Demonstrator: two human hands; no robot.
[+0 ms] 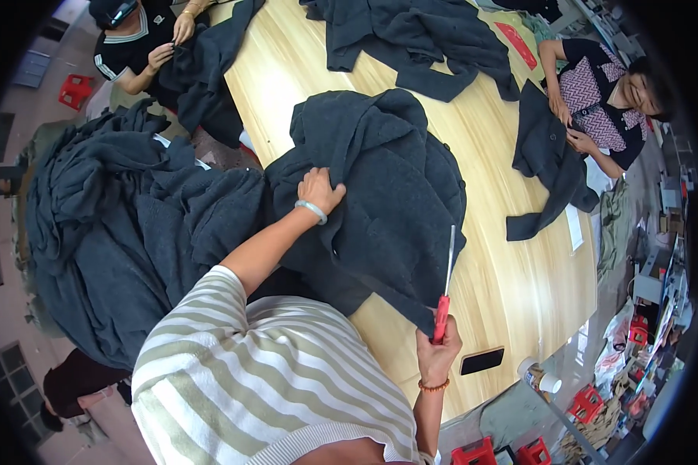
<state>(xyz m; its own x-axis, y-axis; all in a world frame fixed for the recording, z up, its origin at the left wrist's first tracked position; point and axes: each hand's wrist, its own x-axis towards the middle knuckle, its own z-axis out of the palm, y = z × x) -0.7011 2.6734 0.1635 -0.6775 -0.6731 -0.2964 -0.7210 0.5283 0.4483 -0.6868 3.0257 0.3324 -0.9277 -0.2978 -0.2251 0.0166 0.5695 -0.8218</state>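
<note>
A dark grey fleece garment point(395, 186) lies bunched on the table in front of me. My left hand point(320, 191), with a pale bangle at the wrist, presses into its left part, fingers curled on a fold of the cloth. Near the table's front edge, my right hand point(439, 349) is closed round the red handle of a screwdriver point(442, 314), whose thin metal shaft points away from me. The garment's lower corner reaches that hand and seems pinched in it too; the fingers are partly hidden.
A big heap of dark garments point(132, 225) rises at my left. A black phone point(482, 361) lies by my right hand on the wooden table point(512, 294). Two people handle dark garments, at far left point(202, 70) and right point(547, 155); more garments point(411, 35) lie at the far end.
</note>
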